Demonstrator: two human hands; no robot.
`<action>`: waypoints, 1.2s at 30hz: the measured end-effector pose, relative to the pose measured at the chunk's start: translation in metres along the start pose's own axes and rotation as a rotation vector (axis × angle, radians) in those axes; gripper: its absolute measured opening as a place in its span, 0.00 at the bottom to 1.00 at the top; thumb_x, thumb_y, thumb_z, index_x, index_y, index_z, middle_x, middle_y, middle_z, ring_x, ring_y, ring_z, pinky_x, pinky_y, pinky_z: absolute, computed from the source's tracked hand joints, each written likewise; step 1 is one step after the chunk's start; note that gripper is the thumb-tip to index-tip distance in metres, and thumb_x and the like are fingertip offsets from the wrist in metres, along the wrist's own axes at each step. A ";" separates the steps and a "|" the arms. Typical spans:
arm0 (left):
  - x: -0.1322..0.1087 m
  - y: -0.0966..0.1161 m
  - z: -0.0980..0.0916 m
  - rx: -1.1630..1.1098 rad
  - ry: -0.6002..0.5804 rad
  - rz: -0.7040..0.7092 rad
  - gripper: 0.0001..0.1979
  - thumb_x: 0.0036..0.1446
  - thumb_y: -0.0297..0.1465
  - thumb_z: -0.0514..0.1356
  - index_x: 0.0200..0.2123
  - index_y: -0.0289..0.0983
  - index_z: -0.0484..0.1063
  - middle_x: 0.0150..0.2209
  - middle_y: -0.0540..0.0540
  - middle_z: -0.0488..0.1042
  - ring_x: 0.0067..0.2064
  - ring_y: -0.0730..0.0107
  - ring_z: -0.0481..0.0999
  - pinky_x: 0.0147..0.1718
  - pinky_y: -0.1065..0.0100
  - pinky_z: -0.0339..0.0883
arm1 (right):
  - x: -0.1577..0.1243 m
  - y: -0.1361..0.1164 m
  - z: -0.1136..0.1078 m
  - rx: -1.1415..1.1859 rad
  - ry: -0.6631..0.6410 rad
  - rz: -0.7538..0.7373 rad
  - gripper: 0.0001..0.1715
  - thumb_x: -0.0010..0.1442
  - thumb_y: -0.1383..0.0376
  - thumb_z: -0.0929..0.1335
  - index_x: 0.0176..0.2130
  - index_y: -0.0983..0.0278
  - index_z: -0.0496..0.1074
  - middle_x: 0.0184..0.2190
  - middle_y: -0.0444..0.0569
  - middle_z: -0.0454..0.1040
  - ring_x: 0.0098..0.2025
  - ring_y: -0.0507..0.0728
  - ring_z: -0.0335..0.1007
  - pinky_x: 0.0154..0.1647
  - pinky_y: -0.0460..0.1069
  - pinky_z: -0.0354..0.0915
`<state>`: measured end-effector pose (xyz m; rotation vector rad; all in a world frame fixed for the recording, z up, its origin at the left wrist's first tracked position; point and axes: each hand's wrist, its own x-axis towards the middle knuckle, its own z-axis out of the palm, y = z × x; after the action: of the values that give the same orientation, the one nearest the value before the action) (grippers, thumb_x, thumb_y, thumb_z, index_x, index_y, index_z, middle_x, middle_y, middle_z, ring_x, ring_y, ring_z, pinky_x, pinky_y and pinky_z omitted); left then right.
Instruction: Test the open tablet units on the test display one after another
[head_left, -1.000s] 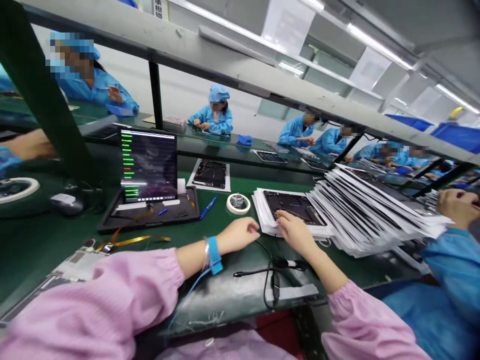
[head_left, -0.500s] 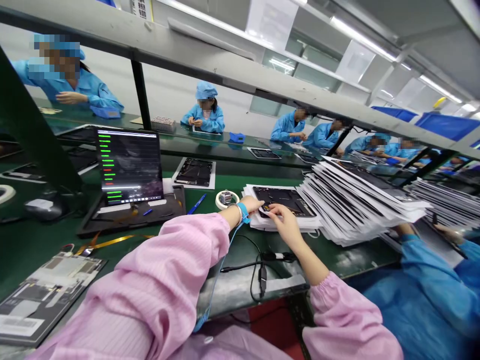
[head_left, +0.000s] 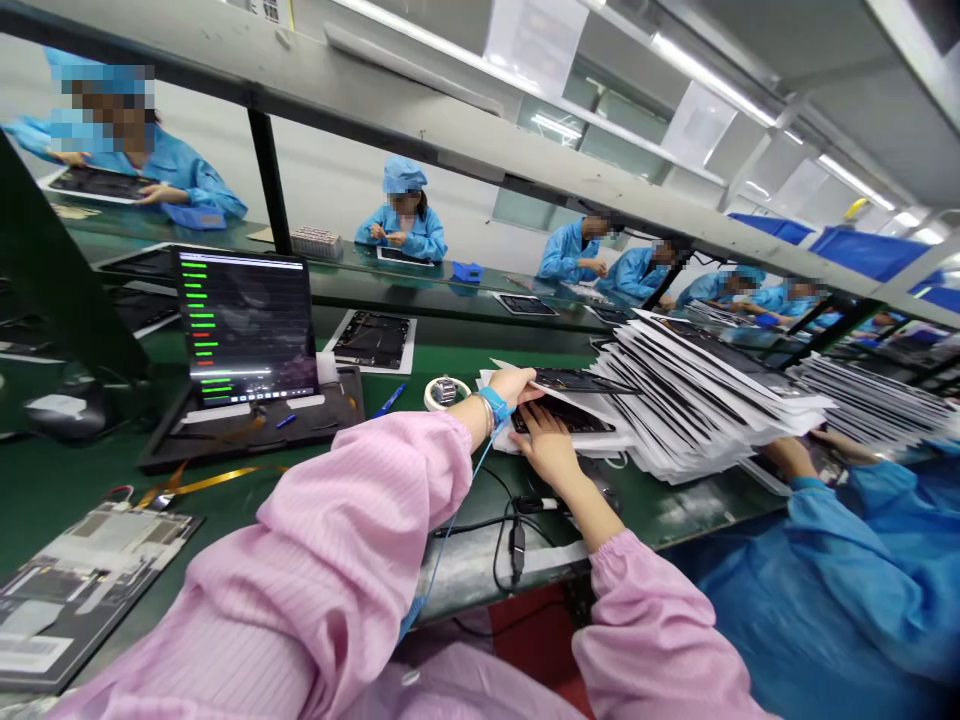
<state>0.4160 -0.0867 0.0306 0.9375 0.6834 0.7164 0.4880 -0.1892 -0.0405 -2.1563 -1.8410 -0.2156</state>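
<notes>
Head view, one item in hand: an upper dark panel (head_left: 581, 381), thin and tablet-like, paired with a white sheet (head_left: 596, 403). Location: on a short pile set back from the near edge of the bench (head_left: 450, 355), its near side tilted up from the layer below.

Left hand (head_left: 516, 384): appears to pinch the upper panel at its near-left corner; the fingertips are partly hidden.

Right hand (head_left: 551, 448): fingers extended and slightly spread under the raised edge, on or just over a lower dark panel (head_left: 576, 416); contact cannot be told for certain.

Handling, by judgement: light, flat and fairly stiff, with exposed inner parts likely fragile; the sheet limp, smooth and prone to slide. Best hold: outer frame at opposite edges or corners, sheet taken along, with pads kept off the inner face and no twisting.

Adjacent: a tall stack (head_left: 705, 420) of interleaved panels and sheets, close on the right, leaning and easily disturbed by a knock; a white ring (head_left: 433, 394) just left of the pile; a blue pen (head_left: 390, 400) farther left; black cables (head_left: 517, 548) toward the bench's near edge; a blue wrist strap (head_left: 496, 406) on the left wrist.
</notes>
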 end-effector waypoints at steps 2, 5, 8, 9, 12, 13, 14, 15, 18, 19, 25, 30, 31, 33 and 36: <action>-0.016 0.006 0.002 -0.058 -0.011 -0.006 0.04 0.50 0.18 0.56 0.27 0.30 0.67 0.24 0.47 0.72 0.29 0.75 0.75 0.36 0.70 0.74 | 0.005 0.000 0.001 0.032 -0.006 0.018 0.28 0.59 0.60 0.66 0.56 0.69 0.65 0.58 0.64 0.60 0.61 0.71 0.53 0.59 0.67 0.49; -0.050 0.019 -0.005 -0.116 -0.027 0.007 0.05 0.49 0.18 0.56 0.24 0.31 0.65 0.23 0.48 0.71 0.26 0.77 0.73 0.35 0.69 0.73 | 0.006 0.001 -0.008 0.115 0.017 0.040 0.25 0.57 0.60 0.67 0.53 0.66 0.69 0.57 0.59 0.63 0.61 0.69 0.54 0.61 0.67 0.46; -0.095 0.037 -0.035 -0.109 -0.057 0.041 0.06 0.50 0.20 0.56 0.23 0.33 0.64 0.23 0.49 0.71 0.25 0.78 0.72 0.31 0.72 0.71 | -0.002 0.009 -0.026 0.238 0.079 0.085 0.16 0.60 0.62 0.63 0.45 0.63 0.74 0.51 0.53 0.71 0.58 0.61 0.61 0.61 0.60 0.53; -0.111 0.043 -0.051 -0.069 -0.068 0.062 0.06 0.50 0.22 0.56 0.23 0.34 0.63 0.23 0.50 0.70 0.25 0.78 0.72 0.29 0.73 0.70 | -0.007 0.012 -0.033 0.279 0.097 0.105 0.16 0.62 0.63 0.60 0.41 0.64 0.75 0.48 0.53 0.74 0.55 0.58 0.65 0.59 0.58 0.56; -0.161 0.059 -0.110 0.197 -0.065 0.128 0.11 0.48 0.27 0.60 0.20 0.35 0.59 0.20 0.55 0.65 0.24 0.78 0.70 0.26 0.74 0.68 | -0.024 0.012 -0.045 0.471 0.096 0.153 0.26 0.65 0.61 0.53 0.30 0.63 0.75 0.39 0.52 0.78 0.43 0.53 0.73 0.50 0.53 0.65; -0.177 0.062 -0.132 0.315 -0.073 0.144 0.12 0.47 0.30 0.61 0.20 0.35 0.59 0.20 0.55 0.65 0.24 0.77 0.70 0.26 0.74 0.67 | -0.029 0.007 -0.048 0.623 0.064 0.209 0.28 0.65 0.58 0.53 0.33 0.65 0.76 0.36 0.52 0.78 0.40 0.53 0.75 0.47 0.52 0.68; -0.191 0.065 -0.155 0.437 -0.102 0.145 0.12 0.48 0.34 0.61 0.21 0.35 0.61 0.21 0.54 0.66 0.26 0.75 0.71 0.27 0.73 0.68 | -0.033 0.001 -0.050 0.805 0.012 0.300 0.26 0.64 0.56 0.55 0.34 0.65 0.76 0.34 0.51 0.79 0.37 0.55 0.76 0.43 0.52 0.70; -0.204 0.067 -0.177 0.563 -0.138 0.136 0.13 0.50 0.38 0.60 0.23 0.35 0.64 0.23 0.53 0.69 0.28 0.73 0.72 0.29 0.72 0.68 | -0.036 -0.008 -0.052 0.989 -0.052 0.415 0.22 0.62 0.54 0.59 0.35 0.64 0.76 0.32 0.50 0.79 0.35 0.57 0.76 0.39 0.53 0.72; -0.233 0.065 -0.243 1.000 -0.133 0.170 0.17 0.50 0.45 0.59 0.34 0.37 0.72 0.37 0.47 0.75 0.42 0.63 0.73 0.41 0.65 0.66 | -0.039 -0.044 -0.061 1.289 -0.237 0.677 0.17 0.50 0.57 0.72 0.40 0.61 0.75 0.34 0.47 0.79 0.34 0.60 0.76 0.35 0.51 0.73; -0.237 0.062 -0.262 1.175 -0.031 0.222 0.19 0.46 0.44 0.63 0.37 0.38 0.73 0.42 0.45 0.74 0.47 0.58 0.70 0.46 0.63 0.64 | -0.038 -0.056 -0.064 1.297 -0.279 0.677 0.20 0.48 0.58 0.74 0.42 0.60 0.74 0.36 0.47 0.78 0.35 0.60 0.76 0.36 0.51 0.72; -0.227 0.059 -0.312 1.672 0.530 0.319 0.06 0.48 0.28 0.56 0.27 0.36 0.74 0.38 0.41 0.75 0.47 0.54 0.69 0.48 0.59 0.59 | -0.027 -0.119 -0.042 1.211 -0.484 0.396 0.26 0.50 0.51 0.71 0.46 0.61 0.72 0.42 0.50 0.77 0.42 0.64 0.74 0.46 0.56 0.68; -0.213 0.069 -0.314 1.258 0.233 0.210 0.07 0.47 0.30 0.57 0.30 0.35 0.73 0.31 0.46 0.76 0.34 0.66 0.74 0.35 0.69 0.64 | -0.026 -0.133 -0.012 0.776 -0.414 0.133 0.31 0.53 0.47 0.66 0.49 0.64 0.68 0.35 0.52 0.76 0.38 0.64 0.73 0.42 0.57 0.67; -0.212 0.068 -0.314 1.133 0.109 0.127 0.08 0.46 0.30 0.58 0.32 0.35 0.73 0.30 0.46 0.76 0.32 0.68 0.74 0.33 0.70 0.65 | -0.026 -0.134 -0.013 0.584 -0.312 0.102 0.32 0.54 0.47 0.65 0.51 0.64 0.67 0.32 0.52 0.76 0.35 0.64 0.73 0.38 0.57 0.66; -0.211 0.062 -0.314 0.927 -0.067 -0.035 0.11 0.45 0.31 0.60 0.33 0.34 0.73 0.28 0.47 0.76 0.29 0.70 0.74 0.30 0.71 0.66 | -0.024 -0.142 -0.020 0.271 -0.124 0.027 0.30 0.57 0.49 0.63 0.53 0.63 0.66 0.28 0.51 0.74 0.29 0.62 0.71 0.32 0.54 0.64; -0.210 0.053 -0.313 0.780 -0.097 -0.138 0.12 0.43 0.32 0.62 0.33 0.33 0.74 0.27 0.47 0.76 0.26 0.72 0.73 0.27 0.72 0.66 | -0.017 -0.174 -0.021 0.276 -0.177 -0.281 0.18 0.62 0.55 0.62 0.48 0.60 0.68 0.32 0.49 0.73 0.33 0.59 0.70 0.34 0.52 0.64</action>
<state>0.0375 -0.0857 -0.0127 1.6039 0.9532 0.2620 0.3160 -0.1882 -0.0037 -1.7779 -2.1271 0.1689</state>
